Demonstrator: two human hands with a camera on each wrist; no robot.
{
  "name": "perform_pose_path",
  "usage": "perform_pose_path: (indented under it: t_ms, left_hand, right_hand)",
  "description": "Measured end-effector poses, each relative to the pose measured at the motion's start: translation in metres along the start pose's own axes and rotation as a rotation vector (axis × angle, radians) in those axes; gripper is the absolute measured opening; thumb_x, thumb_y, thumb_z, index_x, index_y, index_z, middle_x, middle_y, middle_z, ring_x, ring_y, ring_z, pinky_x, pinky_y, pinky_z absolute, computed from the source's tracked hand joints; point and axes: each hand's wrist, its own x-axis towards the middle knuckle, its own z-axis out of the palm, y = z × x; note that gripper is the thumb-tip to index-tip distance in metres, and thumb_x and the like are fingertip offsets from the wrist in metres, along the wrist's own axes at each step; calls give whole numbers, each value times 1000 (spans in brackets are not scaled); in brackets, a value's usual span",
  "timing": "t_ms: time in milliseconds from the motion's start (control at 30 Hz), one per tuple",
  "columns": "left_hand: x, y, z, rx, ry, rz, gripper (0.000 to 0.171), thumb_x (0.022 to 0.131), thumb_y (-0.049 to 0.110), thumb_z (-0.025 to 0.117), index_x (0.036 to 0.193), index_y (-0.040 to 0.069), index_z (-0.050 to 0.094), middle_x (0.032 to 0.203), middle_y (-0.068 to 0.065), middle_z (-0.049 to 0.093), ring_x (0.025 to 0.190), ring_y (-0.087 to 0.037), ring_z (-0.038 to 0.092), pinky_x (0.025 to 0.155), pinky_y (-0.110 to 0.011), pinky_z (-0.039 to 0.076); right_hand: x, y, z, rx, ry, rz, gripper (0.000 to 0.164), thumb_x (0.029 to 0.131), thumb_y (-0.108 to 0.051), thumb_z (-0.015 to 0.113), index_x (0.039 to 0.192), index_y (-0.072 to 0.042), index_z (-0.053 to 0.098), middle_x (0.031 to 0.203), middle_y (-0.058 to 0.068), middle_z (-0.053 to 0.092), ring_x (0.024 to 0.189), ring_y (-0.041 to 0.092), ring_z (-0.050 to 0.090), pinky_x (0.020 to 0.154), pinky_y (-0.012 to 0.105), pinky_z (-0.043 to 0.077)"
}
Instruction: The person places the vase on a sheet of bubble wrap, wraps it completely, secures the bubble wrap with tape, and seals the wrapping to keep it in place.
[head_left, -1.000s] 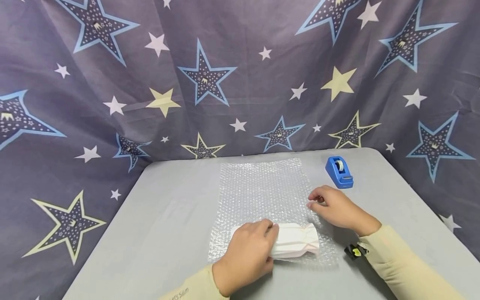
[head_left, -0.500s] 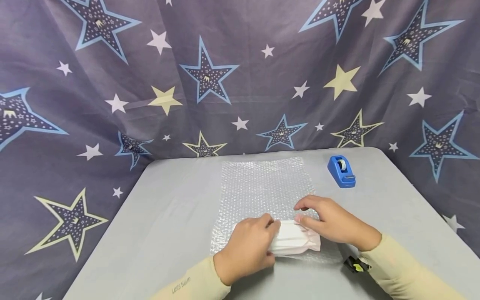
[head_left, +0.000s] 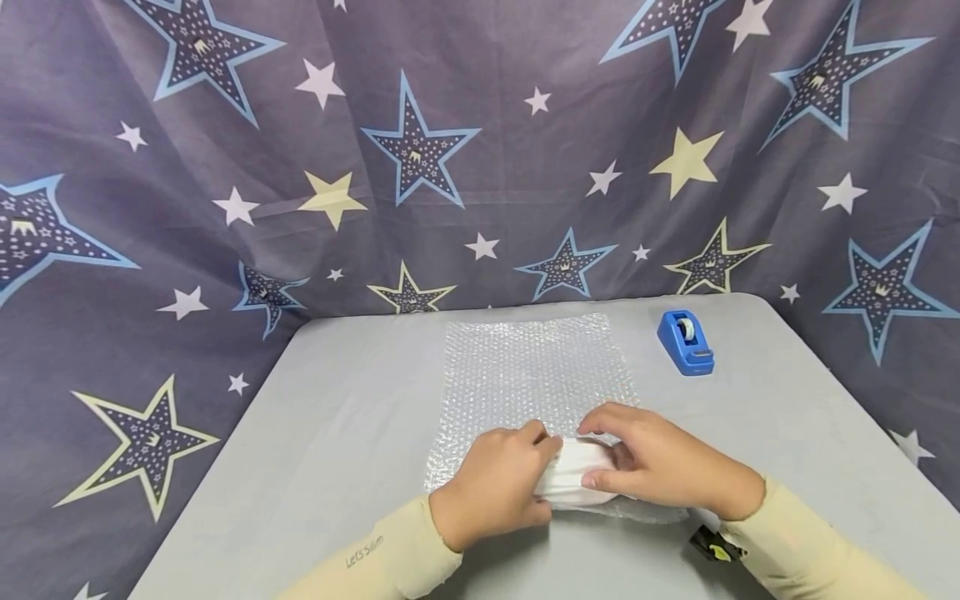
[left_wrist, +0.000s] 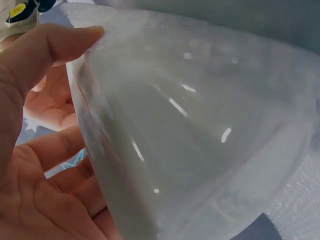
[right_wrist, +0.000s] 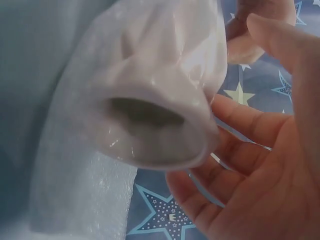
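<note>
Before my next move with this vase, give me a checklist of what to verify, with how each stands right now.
1. Vase lying on the wrap: ok, on its side.
2. Left hand holding the vase: ok, fingers curled round it.
3. Right hand gripping firmly: cannot tell; it is at the vase's open end.
4. Wrap beyond the vase spread out: ok.
5. Vase covered by wrap: not ok; its upper side shows bare.
6. Tape dispenser clear of the wrap: ok, off to its right.
</note>
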Motion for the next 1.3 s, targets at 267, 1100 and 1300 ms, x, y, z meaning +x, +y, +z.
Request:
perform_pose_path:
  t_ms: [267,1100,1300]
  left_hand:
    - [3,-5,1,-36,-35,-13,65,61,44,88,117,15,71,97,5,65,68,-6,58,57,-26,51]
    - [15,-20,-2,-194,-155,-57,59,63,41,86,117,22,73,96,8,63,68,-4,53,53,-23,42]
    - [16,-21,-3,-209,-170,-68,58,63,40,86,117,22,73,95,8,61,68,-4,52,53,-22,41]
  right_hand:
    - [-2,-6,4,-75,-1,8,59,84,-56,80,127,-19,64,118,-12,65,99,3,59,85,28,53]
    - [-3,-17,22,-301,36,-29,85,69,-56,89,134,-8,61,128,0,63,114,18,61,97,42,53]
    - [-1,-18,24,-314,52,-15,76,73,-51,89,131,-8,64,123,1,66,111,19,63,95,42,53]
